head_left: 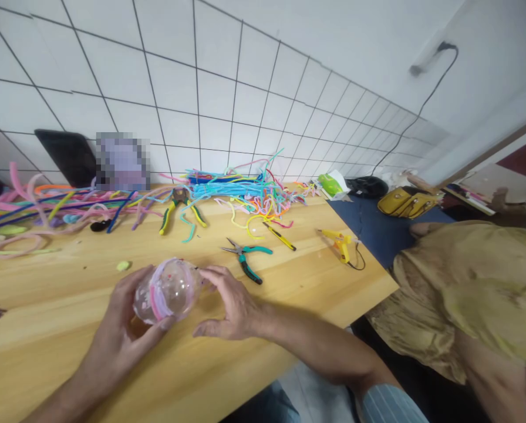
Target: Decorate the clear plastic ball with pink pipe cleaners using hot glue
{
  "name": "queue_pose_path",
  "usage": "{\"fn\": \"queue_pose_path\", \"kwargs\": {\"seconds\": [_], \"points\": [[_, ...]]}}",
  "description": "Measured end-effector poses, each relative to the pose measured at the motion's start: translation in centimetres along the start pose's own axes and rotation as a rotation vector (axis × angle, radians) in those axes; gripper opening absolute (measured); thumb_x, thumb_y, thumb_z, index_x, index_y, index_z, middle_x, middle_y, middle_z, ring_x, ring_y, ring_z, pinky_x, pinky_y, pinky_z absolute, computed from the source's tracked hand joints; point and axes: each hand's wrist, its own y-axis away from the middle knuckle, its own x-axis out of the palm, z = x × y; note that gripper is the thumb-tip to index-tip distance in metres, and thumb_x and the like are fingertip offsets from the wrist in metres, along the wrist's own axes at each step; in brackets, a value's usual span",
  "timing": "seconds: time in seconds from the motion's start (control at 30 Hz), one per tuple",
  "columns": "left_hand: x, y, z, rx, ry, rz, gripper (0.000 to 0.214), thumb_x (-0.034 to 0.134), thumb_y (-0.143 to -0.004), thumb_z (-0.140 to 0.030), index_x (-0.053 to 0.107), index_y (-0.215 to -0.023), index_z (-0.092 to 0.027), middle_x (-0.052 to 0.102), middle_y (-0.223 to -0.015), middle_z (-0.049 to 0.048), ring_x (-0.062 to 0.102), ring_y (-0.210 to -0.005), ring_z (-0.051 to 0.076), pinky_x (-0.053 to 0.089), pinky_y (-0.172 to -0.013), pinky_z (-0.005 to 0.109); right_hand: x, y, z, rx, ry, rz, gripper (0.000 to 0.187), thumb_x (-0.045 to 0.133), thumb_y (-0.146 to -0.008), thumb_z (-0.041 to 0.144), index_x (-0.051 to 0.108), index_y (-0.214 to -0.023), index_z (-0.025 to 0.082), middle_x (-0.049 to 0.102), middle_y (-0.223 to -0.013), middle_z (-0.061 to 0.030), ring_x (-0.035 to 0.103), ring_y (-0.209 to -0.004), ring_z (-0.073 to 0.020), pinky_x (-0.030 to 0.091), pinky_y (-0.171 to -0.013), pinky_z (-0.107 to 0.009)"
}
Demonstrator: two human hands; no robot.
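Clear container [175,291] held in the left hand [117,329]
Right hand [235,306] — fingers parted — just to its right, contact unclear.

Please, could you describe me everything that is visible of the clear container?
The clear container is rounded, shiny and see-through, like thin plastic. A lilac and pink band goes around it, and small red specks show on it. It seems tipped sideways, held in the left hand over the table. The right hand's fingertips are at its other end; whether they touch is unclear.
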Motion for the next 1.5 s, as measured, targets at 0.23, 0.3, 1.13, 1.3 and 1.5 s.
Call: {"fn": "queue_pose_path", "kwargs": {"seconds": [0.23, 0.3, 1.13, 1.3, 1.5], "points": [[0.8, 0.3, -1.9, -0.15, 0.181, 0.103, 0.083, 0.073, -0.089, -0.07, 0.044, -0.158, -0.033, 0.055, -0.16, 0.0108, 0.062, -0.139, 0.04, 0.054, -0.118, 0.061, 0.0, 0.2, 0.5, 0.033, -0.02, -0.043, 0.098, 0.082, -0.09, 0.062, 0.035, -0.163, 0.018, 0.058, -0.155, -0.0221, 0.054, -0.148, -0.0327, 0.053, -0.118, -0.05], [1.0, 0.4, -2.3, -0.217, 0.202, 0.104, 0.092, 0.072, -0.086, -0.077, 0.043, -0.16, -0.033, 0.054, -0.163, 0.0116, 0.061, -0.141, 0.042, 0.055, -0.116, 0.062, -0.2, 0.1, 0.5, 0.041, -0.028, -0.032, 0.094, 0.082, -0.091, 0.061, 0.038, -0.162, 0.02, 0.06, -0.154, -0.021, 0.056, -0.147, -0.032, 0.056, -0.114, -0.048], [1.0, -0.5, 0.9, 0.119, 0.166, 0.139, 0.083, 0.08, -0.087, -0.054, 0.044, -0.16, -0.033, 0.061, -0.155, 0.014, 0.065, -0.137, 0.04, 0.058, -0.115, 0.062, -0.6, 0.7, 0.5, 0.284, -0.129, -0.247, 0.059, 0.058, -0.104, 0.064, 0.052, -0.148, 0.024, 0.067, -0.128, -0.0124, 0.07, -0.111, -0.0244, 0.064, -0.092, -0.042], [1.7, 0.1, 1.1, 0.088, 0.194, 0.087, 0.085, 0.081, -0.083, -0.057, 0.047, -0.158, -0.038, 0.064, -0.15, 0.0115, 0.069, -0.13, 0.041, 0.067, -0.101, 0.059, -0.6, 1.5, 0.7, 0.246, -0.158, -0.154, 0.077, 0.065, -0.095, 0.076, 0.051, -0.15, 0.024, 0.067, -0.128, -0.0135, 0.071, -0.105, -0.0255, 0.065, -0.088, -0.041], [2.7, 0.2, 1.6, 0.133, 0.209, 0.115, 0.086, 0.08, -0.085, -0.049, 0.044, -0.161, -0.034, 0.063, -0.153, 0.0152, 0.067, -0.135, 0.042, 0.064, -0.106, 0.06, -1.6, 1.6, 1.4, 0.25, -0.116, -0.025, 0.085, 0.08, -0.082, 0.074, 0.056, -0.153, 0.034, 0.066, -0.139, -0.0135, 0.072, -0.11, -0.0317, 0.065, -0.091, -0.045]]}}
